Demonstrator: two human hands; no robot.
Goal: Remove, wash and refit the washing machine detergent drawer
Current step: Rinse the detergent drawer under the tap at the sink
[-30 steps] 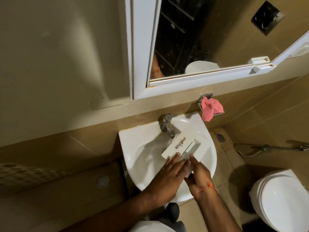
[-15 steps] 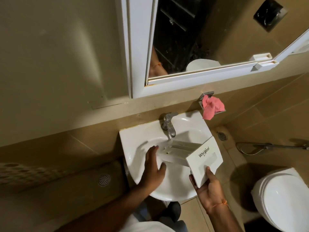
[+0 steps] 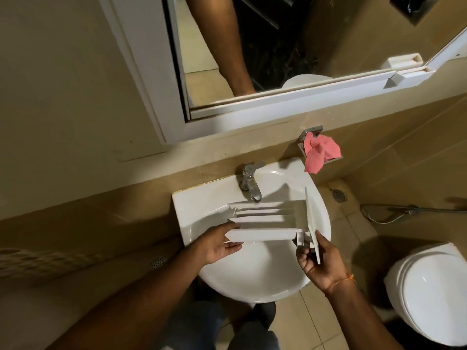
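Observation:
The white detergent drawer [image 3: 265,221] lies lengthwise over the white wash basin [image 3: 252,276], its compartments facing up and its front panel edge-on at the right. My left hand [image 3: 217,245] holds the drawer's open left end, thumb below and fingers along its near wall. My right hand [image 3: 318,261] grips the front panel's lower end between thumb and fingers. The chrome tap [image 3: 249,181] stands just behind the drawer; no water is visible running from it.
A pink cloth [image 3: 319,154] hangs on a chrome holder right of the tap. A white toilet [image 3: 429,296] stands at the right, with a hand spray hose [image 3: 409,210] on the wall. A mirror cabinet [image 3: 278,72] hangs above the basin. A floor drain [image 3: 158,262] lies at left.
The drawer has turned from face-up and diagonal to lying across the basin with its front panel edge-on at the right. My left hand has moved from the basin rim onto the drawer's left end.

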